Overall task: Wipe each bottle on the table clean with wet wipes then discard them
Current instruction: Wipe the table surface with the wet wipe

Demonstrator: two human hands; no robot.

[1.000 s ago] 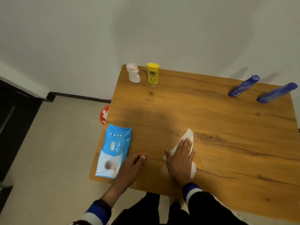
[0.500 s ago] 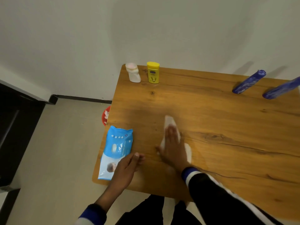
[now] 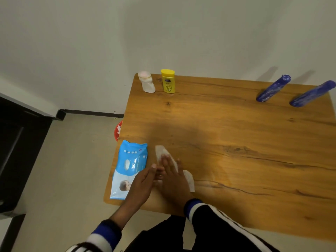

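Right hand, fingers apparently straight, presses a wet wipe flat near the worktop's front-left corner; next, gather it and fetch a bottle.

Black sleeves, white stripes, blue-white cuffs.

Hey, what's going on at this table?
A person is pressing a white wet wipe flat on the wooden table with the right hand, while the left hand rests beside it, next to the blue pack of wipes. At the far edge stand a white bottle, a yellow bottle and two blue bottles, none in hand. A red bin peeks out below the table's left edge.
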